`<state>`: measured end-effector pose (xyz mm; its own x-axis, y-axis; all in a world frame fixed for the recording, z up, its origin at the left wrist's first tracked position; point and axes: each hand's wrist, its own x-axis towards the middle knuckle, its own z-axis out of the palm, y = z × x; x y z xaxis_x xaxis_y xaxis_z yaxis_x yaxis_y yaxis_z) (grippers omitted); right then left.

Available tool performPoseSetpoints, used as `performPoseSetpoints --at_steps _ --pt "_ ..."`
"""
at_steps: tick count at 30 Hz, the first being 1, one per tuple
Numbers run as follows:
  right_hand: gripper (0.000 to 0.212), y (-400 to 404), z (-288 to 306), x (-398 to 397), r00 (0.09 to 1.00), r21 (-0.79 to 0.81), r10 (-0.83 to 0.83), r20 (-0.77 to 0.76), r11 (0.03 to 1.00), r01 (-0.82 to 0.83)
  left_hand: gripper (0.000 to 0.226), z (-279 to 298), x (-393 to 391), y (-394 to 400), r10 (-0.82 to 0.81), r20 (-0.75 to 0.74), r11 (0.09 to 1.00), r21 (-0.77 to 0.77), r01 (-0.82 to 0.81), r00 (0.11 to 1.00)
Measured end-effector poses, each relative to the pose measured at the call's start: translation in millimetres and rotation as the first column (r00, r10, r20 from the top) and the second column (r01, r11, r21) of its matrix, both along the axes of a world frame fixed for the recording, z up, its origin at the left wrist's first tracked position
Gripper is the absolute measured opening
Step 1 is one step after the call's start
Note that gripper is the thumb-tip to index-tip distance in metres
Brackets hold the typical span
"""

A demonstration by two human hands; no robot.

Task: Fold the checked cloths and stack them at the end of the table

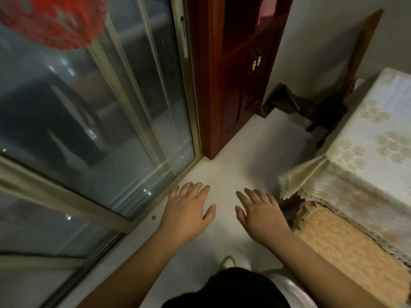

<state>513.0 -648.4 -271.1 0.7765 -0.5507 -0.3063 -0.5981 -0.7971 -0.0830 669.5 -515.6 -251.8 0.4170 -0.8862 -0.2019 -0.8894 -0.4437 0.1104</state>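
No checked cloth is in view. My left hand (189, 207) and my right hand (259, 211) are stretched out side by side over the pale tiled floor, palms down, fingers spread, holding nothing. At the right edge stands a table (375, 138) under a cream flowered tablecloth with a fringed hem; only its near corner shows.
A sliding glass door (106, 130) with a gold frame fills the left, a red paper cutout (51, 21) stuck on it. A dark red wooden cabinet (233, 74) stands ahead. An orange cushioned seat (347, 247) sits under the table corner. A dark green bag (282, 98) lies by the wall.
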Motion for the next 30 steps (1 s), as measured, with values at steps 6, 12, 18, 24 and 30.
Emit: performPoseSetpoints --at_steps 6,12,18,24,30 --pt "0.056 -73 2 39 0.995 0.019 -0.098 0.011 0.995 0.098 0.077 5 48 -85 -0.076 0.037 0.997 0.001 0.076 0.996" --pt "0.065 -129 2 75 0.983 -0.007 -0.184 0.016 0.983 0.184 0.073 -2 92 -168 -0.181 0.028 0.983 -0.037 0.182 0.983" --pt "0.078 -189 -9 131 0.946 -0.036 -0.318 0.056 0.947 0.320 0.061 -18 151 -254 -0.321 0.006 0.938 -0.136 0.319 0.947" --pt "0.069 -238 -4 180 0.880 -0.031 -0.474 0.028 0.880 0.475 0.065 -10 211 -341 -0.492 0.019 0.856 -0.172 0.487 0.870" --pt "0.066 -289 -9 195 0.785 -0.035 -0.619 0.024 0.784 0.619 0.060 -9 234 -421 -0.585 0.052 0.792 -0.179 0.583 0.810"
